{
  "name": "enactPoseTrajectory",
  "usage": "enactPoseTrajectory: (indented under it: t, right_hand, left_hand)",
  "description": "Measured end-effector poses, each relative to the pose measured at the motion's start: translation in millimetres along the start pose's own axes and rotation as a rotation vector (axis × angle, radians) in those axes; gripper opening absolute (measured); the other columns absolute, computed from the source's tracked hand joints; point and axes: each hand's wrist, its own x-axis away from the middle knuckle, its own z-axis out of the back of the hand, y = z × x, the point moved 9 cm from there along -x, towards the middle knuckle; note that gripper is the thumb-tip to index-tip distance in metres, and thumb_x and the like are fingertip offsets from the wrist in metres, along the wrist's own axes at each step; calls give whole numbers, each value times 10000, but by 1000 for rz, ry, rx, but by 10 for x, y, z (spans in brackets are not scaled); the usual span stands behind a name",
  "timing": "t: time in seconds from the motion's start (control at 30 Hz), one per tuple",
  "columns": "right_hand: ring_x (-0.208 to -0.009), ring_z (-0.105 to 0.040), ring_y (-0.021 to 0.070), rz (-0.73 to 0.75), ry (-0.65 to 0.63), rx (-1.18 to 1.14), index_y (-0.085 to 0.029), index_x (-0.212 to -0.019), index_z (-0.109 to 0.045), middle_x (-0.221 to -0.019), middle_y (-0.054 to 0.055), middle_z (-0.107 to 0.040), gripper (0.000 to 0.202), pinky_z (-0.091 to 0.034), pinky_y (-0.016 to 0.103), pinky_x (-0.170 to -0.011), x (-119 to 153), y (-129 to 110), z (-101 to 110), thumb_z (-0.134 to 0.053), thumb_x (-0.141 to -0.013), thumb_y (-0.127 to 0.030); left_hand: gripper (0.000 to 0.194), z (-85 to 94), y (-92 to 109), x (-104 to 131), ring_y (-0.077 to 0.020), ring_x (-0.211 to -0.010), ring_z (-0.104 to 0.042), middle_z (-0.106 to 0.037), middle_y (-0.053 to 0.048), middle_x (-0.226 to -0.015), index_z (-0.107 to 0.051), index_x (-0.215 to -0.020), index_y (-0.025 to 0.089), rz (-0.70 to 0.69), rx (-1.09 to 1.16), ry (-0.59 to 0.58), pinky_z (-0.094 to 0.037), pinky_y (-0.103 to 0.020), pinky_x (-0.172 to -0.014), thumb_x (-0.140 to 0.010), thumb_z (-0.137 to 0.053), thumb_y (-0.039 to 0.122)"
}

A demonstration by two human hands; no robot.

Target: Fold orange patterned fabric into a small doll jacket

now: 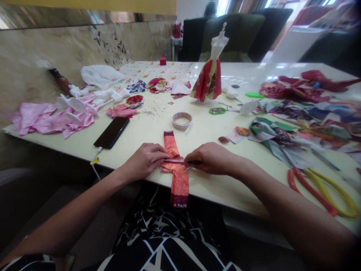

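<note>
A small orange-red doll garment (179, 182) with dark red ends lies at the table's front edge, one end hanging over it. My left hand (145, 160) pinches the garment near its middle, where a pale strip with a dark red edge runs across. From the right, my right hand (210, 158) is closed on dark, pointed metal tweezers (192, 164), whose tips rest at the strip. A roll of tape (182, 121) lies just beyond the garment.
Left are a black phone (112, 132) on a cable and pink satin (36, 118). Behind the tape stands a doll form (219, 45) in a red skirt. To the right lie fabric scraps (270, 131) and large scissors with red and yellow handles (334, 190).
</note>
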Motion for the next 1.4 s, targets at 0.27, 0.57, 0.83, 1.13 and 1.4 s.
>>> enactPoseTrajectory:
  t: [0.27,0.57,0.83,1.13,1.4]
  right_hand:
    - [-664,-566,137,106,31,-112,-259,-958,-718,-792,9,-711,192,-244,248,-583,128,-275,137,-603,-832,-171]
    - [-597,-508,128,2,-127,-41,-239,-803,-705,-722,14,-673,112,-214,258,-555,158,-49,49,-616,-867,-261]
    - [-655,-565,138,-65,-14,-67,-280,-943,-732,-764,3,-701,147,-260,255,-595,206,12,224,-612,-868,-241]
    - [-680,-592,158,14,-89,-99,-306,-1004,-734,-821,9,-727,269,-293,250,-588,84,-154,-28,-593,-822,-168]
    - [-717,-606,151,20,-92,-156,-324,-1041,-743,-902,8,-745,256,-331,241,-620,77,-103,-22,-598,-863,-210]
  left_hand:
    - [269,47,-45,-203,-231,-1233,-506,-652,-36,-1278,-726,-1077,300,-121,-124,-48,-341,-438,-1071,-914,-552,174]
    - [194,112,-311,-326,-174,-914,-633,-673,-77,-996,-750,-994,231,82,231,0,-489,-315,-837,-900,-588,282]
    - [172,31,-589,-150,-116,-688,-587,-680,-48,-882,-746,-935,204,339,479,37,-459,-231,-606,-838,-626,281]
    - [177,-50,-666,-42,-75,-468,-463,-558,33,-557,-729,-929,188,523,572,25,-347,-193,-454,-800,-661,289]
    - [206,-86,-878,139,-47,-523,-504,-686,-35,-838,-731,-918,175,719,928,139,-391,-181,-486,-740,-737,280]
